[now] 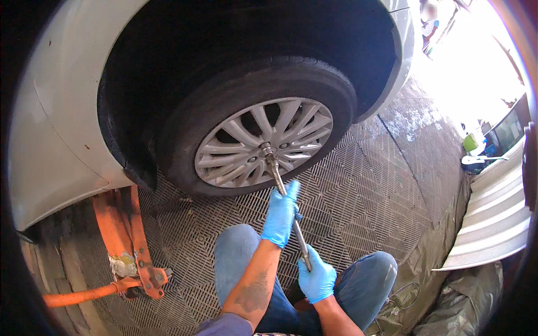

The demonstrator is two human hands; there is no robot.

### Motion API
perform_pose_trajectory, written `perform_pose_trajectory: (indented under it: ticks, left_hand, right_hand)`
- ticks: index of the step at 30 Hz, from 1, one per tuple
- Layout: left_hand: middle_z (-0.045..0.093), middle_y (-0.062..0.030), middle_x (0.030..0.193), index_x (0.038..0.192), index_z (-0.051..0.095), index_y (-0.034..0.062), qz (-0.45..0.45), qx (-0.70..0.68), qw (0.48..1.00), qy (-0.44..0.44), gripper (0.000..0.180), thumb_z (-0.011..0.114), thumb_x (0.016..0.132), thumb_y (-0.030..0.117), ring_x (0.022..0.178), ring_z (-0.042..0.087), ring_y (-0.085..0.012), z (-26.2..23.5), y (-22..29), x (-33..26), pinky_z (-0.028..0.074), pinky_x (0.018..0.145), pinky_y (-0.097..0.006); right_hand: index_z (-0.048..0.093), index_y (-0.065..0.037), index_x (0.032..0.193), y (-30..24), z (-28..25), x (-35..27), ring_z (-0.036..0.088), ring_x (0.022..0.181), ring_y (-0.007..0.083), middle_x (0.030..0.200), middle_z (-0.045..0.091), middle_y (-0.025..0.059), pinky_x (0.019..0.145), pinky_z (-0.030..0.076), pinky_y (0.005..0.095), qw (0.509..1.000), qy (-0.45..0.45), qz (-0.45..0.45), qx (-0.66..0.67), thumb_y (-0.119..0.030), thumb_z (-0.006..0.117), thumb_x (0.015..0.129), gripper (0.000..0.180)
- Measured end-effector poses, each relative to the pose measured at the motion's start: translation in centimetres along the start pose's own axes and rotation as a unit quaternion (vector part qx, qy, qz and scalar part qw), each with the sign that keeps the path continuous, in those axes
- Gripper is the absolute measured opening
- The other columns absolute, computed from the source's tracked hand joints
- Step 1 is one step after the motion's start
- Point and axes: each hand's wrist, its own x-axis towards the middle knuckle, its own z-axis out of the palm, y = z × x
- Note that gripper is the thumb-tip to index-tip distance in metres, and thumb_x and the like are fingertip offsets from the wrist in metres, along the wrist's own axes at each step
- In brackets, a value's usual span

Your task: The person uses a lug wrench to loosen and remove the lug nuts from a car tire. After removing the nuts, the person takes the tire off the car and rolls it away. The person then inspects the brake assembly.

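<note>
Wrench [300, 235], long-handled, bare metal: lies straight ahead of the person, long axis running from between the knees forward and slightly left to the wheel. Nearest, jeans-clad knees [370, 283] spread to either side. Right hand [317, 279], blue-gloved, closed about the handle's near end, just inside the right knee. Left hand [279, 215], also gloved, wrapped round the shaft farther up; nearer of the two to the wheel. Neither is spread wide; gap of bare handle between them. Ribbed floor mat [358, 190] beneath. Off left, well apart from both hands, orange jack [117, 224] by the car's lower edge. Wrench's far end meets a socket [267, 150] near the middle of the silver wheel [238, 131]; cannot tell what it seats on. Dark tyre [185, 151] around that, touching the mat. Beyond and above: pale car body [61, 112], dark wheel arch [224, 33]. Far upper right, another person [430, 25], blurred in glare.
</note>
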Motion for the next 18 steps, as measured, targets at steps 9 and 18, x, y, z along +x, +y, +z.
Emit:
perform_pose_trajectory:
  ticks: [9,18]
  left_hand:
    - [0.026,0.0057,0.043,0.053,0.034,0.0199,-0.249,-0.48,0.726,-0.426,0.055,0.046,0.096,0.053,0.039,0.029,-0.0103,-2.5,0.1,3.2,0.025,0.041,-0.027]
    - [0.032,0.0079,0.051,0.065,0.043,0.0185,-0.231,-0.379,0.865,-0.233,0.043,0.057,0.093,0.049,0.039,0.03,-0.0077,-3.0,0.3,1.8,0.025,0.036,-0.027]
  right_hand:
    - [0.055,0.0,0.124,-0.2,-3.0,0.9,0.03,0.036,0.0098,0.051,0.036,-0.0002,0.035,0.027,0.027,0.518,-0.362,0.277,0.724,-0.026,0.05,0.101,0.035]
    - [0.058,0.002,0.122,0.2,-1.6,1.9,0.055,0.052,0.0096,0.073,0.063,0.0046,0.049,0.046,0.0247,0.838,-0.245,0.223,0.433,-0.02,0.065,0.092,0.037]
